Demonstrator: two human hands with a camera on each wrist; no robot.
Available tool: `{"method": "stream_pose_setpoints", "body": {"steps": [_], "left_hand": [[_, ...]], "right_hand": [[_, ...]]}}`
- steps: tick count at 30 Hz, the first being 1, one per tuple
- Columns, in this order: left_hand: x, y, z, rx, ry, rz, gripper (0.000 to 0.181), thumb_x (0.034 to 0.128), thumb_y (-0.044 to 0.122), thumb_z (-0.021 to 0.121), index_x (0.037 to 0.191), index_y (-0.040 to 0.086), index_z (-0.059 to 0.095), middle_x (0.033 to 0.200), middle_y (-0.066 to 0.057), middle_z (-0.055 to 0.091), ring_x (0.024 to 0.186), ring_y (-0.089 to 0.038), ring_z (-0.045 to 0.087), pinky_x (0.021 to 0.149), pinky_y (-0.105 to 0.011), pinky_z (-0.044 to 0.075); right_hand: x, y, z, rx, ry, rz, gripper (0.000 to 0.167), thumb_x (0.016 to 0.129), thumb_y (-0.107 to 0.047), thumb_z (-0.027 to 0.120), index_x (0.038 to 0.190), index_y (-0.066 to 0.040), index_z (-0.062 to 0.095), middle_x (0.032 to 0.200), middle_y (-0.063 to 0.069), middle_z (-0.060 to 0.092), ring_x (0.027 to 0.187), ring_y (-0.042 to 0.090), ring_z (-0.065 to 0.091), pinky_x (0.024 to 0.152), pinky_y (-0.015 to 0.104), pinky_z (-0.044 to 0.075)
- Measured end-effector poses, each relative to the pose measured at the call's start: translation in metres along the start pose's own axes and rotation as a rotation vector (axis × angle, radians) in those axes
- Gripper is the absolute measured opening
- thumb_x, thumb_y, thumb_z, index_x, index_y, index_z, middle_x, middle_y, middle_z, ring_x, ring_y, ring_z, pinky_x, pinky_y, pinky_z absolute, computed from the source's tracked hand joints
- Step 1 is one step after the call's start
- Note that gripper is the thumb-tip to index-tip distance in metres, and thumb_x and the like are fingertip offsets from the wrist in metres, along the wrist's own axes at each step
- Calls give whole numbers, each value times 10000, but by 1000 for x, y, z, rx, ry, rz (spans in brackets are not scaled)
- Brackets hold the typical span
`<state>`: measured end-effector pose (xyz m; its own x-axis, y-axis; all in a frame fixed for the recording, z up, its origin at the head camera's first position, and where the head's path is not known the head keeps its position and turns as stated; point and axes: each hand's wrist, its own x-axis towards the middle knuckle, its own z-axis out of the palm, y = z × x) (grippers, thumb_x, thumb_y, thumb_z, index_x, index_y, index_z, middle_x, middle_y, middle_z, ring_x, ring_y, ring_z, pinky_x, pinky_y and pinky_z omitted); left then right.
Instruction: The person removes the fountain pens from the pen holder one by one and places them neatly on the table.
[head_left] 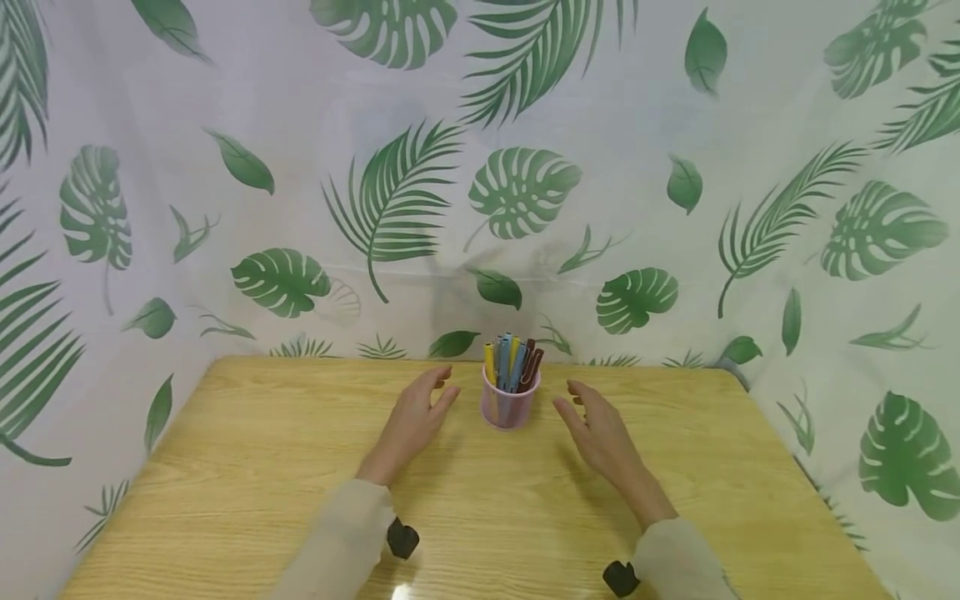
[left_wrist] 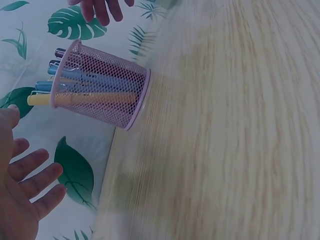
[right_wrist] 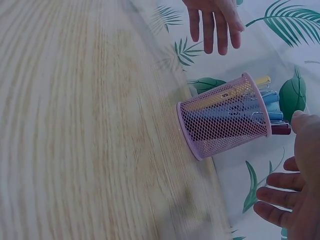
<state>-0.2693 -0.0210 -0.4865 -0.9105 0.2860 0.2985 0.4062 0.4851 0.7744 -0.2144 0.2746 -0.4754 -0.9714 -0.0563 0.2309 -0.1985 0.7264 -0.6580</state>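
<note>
A pink mesh pen holder (head_left: pixel 507 410) stands upright near the table's back edge, filled with several yellow, blue and dark red pens (head_left: pixel 513 363). To its left, my left hand (head_left: pixel 417 414) hovers with fingers spread and touches nothing. On the other side my right hand (head_left: pixel 597 429) is held likewise, a short gap from the holder. In the left wrist view the mesh holder (left_wrist: pixel 100 85) appears beyond the relaxed fingers (left_wrist: pixel 42 180). The right wrist view has the holder (right_wrist: pixel 225 117) with pen caps sticking out past its rim, apart from my fingers (right_wrist: pixel 280 197).
The wooden table (head_left: pixel 247 467) reaches back to a white curtain (head_left: pixel 420 325) printed with green leaves, which also hangs along both sides. A dark device (head_left: pixel 402 539) sits at my left wrist and another dark device (head_left: pixel 621 578) at my right.
</note>
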Motion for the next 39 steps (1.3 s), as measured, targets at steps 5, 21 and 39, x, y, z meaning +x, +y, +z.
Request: {"method": "stream_pose_setpoints", "body": {"steps": [5, 21, 39], "left_hand": [[7, 2, 6, -43, -11, -25, 498, 1093, 289, 547, 1482, -19, 501, 1455, -193, 566, 1294, -364, 570, 1070, -522, 494], [18, 3, 32, -133, -12, -48, 474, 1105, 255, 510, 1474, -42, 489, 1449, -230, 561, 1262, -378, 596, 1051, -496, 514], [25, 10, 50, -267, 5, -102, 526, 1085, 228, 556, 1505, -65, 439, 1452, -268, 542, 1252, -407, 601, 1046, -506, 520]], "right_hand": [[4, -2, 6, 15, 5, 6, 625, 1116, -405, 455, 1488, 96, 435, 1468, 281, 519, 1311, 441, 524, 1024, 576, 506], [18, -4, 14, 49, 14, 3, 550, 1115, -325, 486, 1461, 101, 465, 1427, 304, 545, 1237, 437, 587, 998, 563, 527], [32, -9, 25, 113, -4, 22, 556, 1107, -306, 508, 1475, 107, 445, 1403, 310, 564, 1223, 439, 599, 1018, 560, 518]]}}
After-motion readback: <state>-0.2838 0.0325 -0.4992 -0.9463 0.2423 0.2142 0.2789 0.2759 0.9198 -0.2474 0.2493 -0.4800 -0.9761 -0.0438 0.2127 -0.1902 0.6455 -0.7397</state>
